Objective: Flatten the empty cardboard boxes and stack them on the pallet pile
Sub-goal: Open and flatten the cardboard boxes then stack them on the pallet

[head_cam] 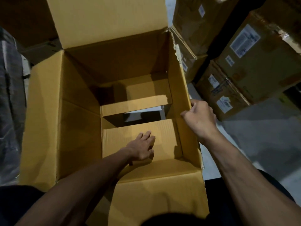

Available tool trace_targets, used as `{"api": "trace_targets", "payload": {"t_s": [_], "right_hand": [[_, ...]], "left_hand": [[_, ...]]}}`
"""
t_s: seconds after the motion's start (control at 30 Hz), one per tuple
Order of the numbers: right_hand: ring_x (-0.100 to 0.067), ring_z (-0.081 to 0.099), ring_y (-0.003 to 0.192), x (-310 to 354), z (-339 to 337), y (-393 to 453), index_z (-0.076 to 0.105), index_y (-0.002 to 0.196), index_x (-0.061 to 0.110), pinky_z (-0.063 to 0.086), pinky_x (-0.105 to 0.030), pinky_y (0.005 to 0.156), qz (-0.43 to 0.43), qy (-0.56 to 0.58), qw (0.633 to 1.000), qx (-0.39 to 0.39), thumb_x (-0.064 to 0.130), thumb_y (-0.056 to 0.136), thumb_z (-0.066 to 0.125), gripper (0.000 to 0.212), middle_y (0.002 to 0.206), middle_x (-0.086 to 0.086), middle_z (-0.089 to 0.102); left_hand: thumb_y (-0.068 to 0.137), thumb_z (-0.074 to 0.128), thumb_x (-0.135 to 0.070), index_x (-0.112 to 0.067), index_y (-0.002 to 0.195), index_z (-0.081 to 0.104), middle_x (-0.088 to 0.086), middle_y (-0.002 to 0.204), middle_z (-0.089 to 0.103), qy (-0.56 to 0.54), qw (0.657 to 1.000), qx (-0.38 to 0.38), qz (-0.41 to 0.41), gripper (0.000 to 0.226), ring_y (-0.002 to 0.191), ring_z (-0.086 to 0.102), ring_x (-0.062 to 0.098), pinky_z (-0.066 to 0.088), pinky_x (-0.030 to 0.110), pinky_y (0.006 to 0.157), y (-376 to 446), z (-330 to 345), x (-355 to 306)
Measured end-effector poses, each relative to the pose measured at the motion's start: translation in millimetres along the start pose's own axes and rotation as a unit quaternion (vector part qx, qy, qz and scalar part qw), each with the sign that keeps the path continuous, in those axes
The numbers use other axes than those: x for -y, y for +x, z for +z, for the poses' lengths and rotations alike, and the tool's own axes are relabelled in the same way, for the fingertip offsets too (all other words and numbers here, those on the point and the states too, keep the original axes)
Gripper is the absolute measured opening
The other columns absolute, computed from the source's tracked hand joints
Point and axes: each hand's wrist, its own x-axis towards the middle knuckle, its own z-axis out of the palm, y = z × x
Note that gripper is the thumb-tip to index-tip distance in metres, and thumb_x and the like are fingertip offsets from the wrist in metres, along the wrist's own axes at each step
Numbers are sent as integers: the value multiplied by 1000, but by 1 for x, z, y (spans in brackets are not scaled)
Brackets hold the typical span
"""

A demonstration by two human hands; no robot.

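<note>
Head view, looking straight down into a large open cardboard box [78, 111] that filled the middle of the frame, standing upright on a pale floor [260, 136]. Top flaps folded outward: far flap [107, 20] raised at 12 o'clock, left flap [42, 121] spread at 9 o'clock, near flap [156, 198] hanging toward 6 o'clock. Inside, at the bottom, two inner flaps partly parted, the nearer bottom flap [162, 132] and the farther bottom flap [135, 106], with a dark gap and a strip of pale floor visible between them.

Left hand [141, 149] reached deep inside the box, fingers straight and spread, palm pressed flat on the nearer bottom flap. Right hand [200, 118] at 3 o'clock, fingers curled tight over the top edge of the right wall [179, 88], gripping it.

Outside the box, at 1 to 3 o'clock, stacked sealed cartons [254, 62] with white labels and tape, well apart from the hands. At 9 o'clock, a dark plastic-wrapped load [9, 111], just beside the left flap. At 6 o'clock, dark clothing [16, 206] beneath both forearms.
</note>
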Motion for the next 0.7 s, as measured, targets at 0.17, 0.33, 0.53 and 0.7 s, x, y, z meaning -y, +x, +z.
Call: {"api": "trace_targets", "payload": {"t_s": [0.17,0.33,0.53,0.7], "right_hand": [[-20,61,86,3,-3,1,61,97,19,42,-28,66,-8,10,1000,11,13,97,59,6,95,-4,67],[-19,51,82,2,-1,2,59,96,26,44,-37,79,-8,15,1000,15,12,98,58,14,93,-2,60],[-20,53,87,1,-1,3,50,83,29,45,-40,81,12,22,1000,8,13,98,58,23,93,0,60],[-17,53,83,1,-2,3,50,87,33,42,-34,77,4,21,1000,20,14,98,58,24,88,3,58]], "left_hand": [[100,53,-37,-22,157,20,4,167,-3,-25,1000,17,-1,68,152,0,33,16,52,122,16,2,5],[98,54,-45,-17,143,41,10,147,40,-125,986,109,-26,55,127,45,29,41,49,108,31,3,6],[94,31,-71,-21,153,34,10,156,33,-196,904,358,-129,77,144,30,36,23,56,118,34,21,16],[102,32,-57,-17,153,35,11,158,34,-183,942,274,-59,65,145,32,32,26,45,119,31,17,19]]}}
